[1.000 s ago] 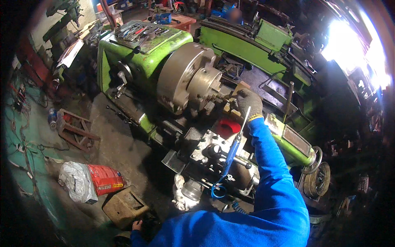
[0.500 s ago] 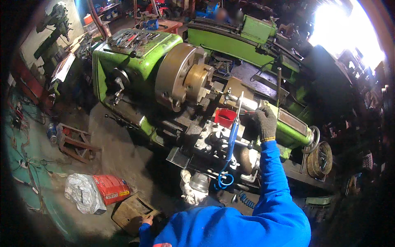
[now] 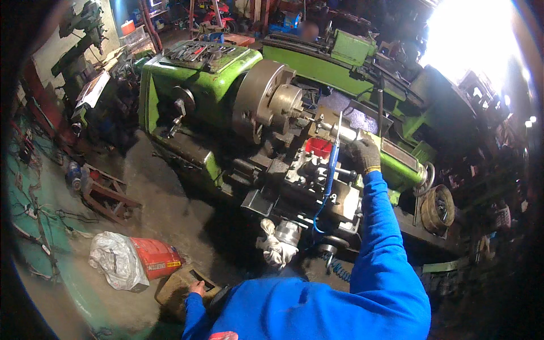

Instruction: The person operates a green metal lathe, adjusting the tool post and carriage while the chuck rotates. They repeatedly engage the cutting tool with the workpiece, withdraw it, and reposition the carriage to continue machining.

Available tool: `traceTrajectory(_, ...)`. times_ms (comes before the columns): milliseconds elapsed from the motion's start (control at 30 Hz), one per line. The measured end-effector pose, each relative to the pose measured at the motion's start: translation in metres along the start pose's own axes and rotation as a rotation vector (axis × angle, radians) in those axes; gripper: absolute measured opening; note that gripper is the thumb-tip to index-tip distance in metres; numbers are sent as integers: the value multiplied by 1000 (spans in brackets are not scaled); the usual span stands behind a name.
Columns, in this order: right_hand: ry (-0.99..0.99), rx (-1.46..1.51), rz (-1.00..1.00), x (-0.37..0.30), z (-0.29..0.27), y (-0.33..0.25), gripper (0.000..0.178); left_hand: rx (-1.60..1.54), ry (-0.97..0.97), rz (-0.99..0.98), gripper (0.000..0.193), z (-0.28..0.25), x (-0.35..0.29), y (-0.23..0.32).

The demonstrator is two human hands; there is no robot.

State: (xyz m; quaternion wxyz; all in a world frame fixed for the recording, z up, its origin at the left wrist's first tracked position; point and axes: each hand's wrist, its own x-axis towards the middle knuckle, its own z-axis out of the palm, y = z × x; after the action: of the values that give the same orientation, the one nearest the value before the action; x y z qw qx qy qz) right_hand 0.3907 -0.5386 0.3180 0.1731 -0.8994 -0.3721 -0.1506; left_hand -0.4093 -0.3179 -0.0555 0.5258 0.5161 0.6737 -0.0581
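My right hand (image 3: pixel 364 154), in a dark knitted glove, is closed at the front end of the green lathe's tailstock (image 3: pixel 399 170); what lies in its grip is hidden. Just left of it stands a blue air blow gun (image 3: pixel 331 167), its thin metal nozzle upward, a blue hose trailing below. A metal drill-like shank points from the tailstock toward a cylindrical workpiece (image 3: pixel 285 105) held in the large chuck (image 3: pixel 256 102). My bare left hand (image 3: pixel 197 288) hangs low, fingers loosely apart, over a brown container (image 3: pixel 173 292); contact cannot be made out.
A red cup (image 3: pixel 318 147) sits behind the tool carriage (image 3: pixel 309 170). White cloth (image 3: pixel 277 246) drapes a metal cylinder at the lathe's front. Tools lie on the headstock (image 3: pixel 198 54). On the floor are a red-and-white sack (image 3: pixel 150 258) and a wooden stand (image 3: pixel 110 195). Another green machine (image 3: pixel 311 68) stands behind.
The view has shifted, so the lathe appears farther right. My right hand stays by the tailstock and the blow gun beside it. My left hand remains low near the brown container.
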Motion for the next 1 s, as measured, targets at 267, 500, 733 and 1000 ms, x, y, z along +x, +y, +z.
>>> traceTrajectory(267, -43, 344, 418, -29, -44, -108, 35, 450, -104, -116, 65, -40, 18, -19)
traceTrajectory(500, -260, 35, 464, -27, -52, -142, 35, 38, -101, 50, 48, -23, 72, 106)
traceTrajectory(733, -331, 105, 605, -22, -58, -145, 37, -35, -179, 153, 39, 79, 66, 202)
traceTrajectory(1000, -335, 98, 563, -20, -44, -134, 38, 404, -342, 230, 48, 125, 33, 179)
